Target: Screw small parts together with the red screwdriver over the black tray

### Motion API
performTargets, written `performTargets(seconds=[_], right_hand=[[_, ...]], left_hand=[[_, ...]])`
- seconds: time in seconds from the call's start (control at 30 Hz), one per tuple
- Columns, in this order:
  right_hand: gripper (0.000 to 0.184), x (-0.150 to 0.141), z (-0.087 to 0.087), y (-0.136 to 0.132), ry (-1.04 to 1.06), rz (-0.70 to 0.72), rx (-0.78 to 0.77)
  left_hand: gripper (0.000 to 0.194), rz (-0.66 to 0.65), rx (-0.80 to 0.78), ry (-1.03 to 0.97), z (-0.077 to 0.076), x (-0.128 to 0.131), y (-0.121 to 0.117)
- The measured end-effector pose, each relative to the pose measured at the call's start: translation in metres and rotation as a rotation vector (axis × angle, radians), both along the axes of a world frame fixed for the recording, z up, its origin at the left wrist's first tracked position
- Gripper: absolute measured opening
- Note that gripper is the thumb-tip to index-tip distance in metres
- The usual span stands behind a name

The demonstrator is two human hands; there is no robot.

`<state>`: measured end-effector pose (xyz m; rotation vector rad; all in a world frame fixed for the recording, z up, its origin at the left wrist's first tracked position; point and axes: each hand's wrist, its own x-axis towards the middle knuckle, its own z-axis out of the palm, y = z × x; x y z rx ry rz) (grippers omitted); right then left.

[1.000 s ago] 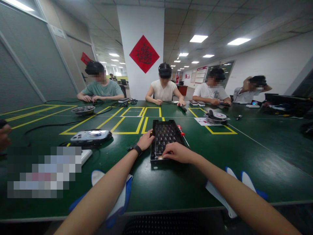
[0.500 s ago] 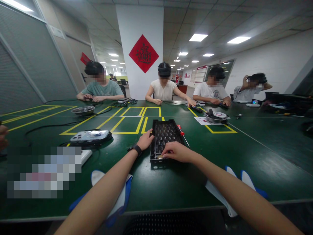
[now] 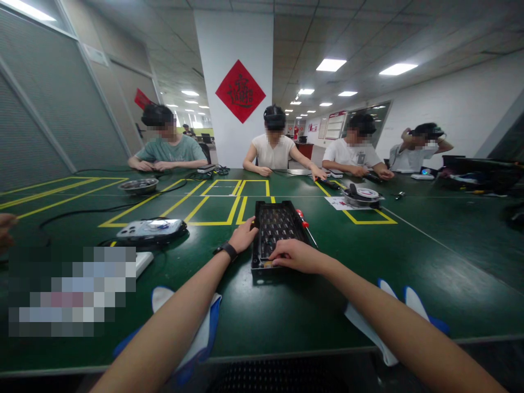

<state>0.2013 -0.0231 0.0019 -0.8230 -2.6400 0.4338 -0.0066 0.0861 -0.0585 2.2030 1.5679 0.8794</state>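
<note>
In from the bench's (image 3: 282,316) near edge, the left hand (image 3: 243,236) and bent-fingered right hand (image 3: 298,255) touch a case (image 3: 279,225), grips unclear.

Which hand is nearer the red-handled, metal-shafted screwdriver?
Right. The right hand is just nearside of the screwdriver; the left hand is across the black rectangular tray, at its left edge.

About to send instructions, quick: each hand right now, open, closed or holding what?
Left hand: touching the left side of the black rectangular tray; grip cannot be told.
Right hand: curled at its near end, by a small tan piece; hold cannot be told.
</note>
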Motion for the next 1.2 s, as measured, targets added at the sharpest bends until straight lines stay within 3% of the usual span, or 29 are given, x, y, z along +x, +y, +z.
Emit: performTargets(seconds=[1.2], right_hand=[[0.023, -0.0010, 0.0035, -0.0041, -0.018, -0.024, 0.019]], left_hand=[[0.054, -0.003, 0.012, -0.003, -0.0003, -0.0013, -0.0004]])
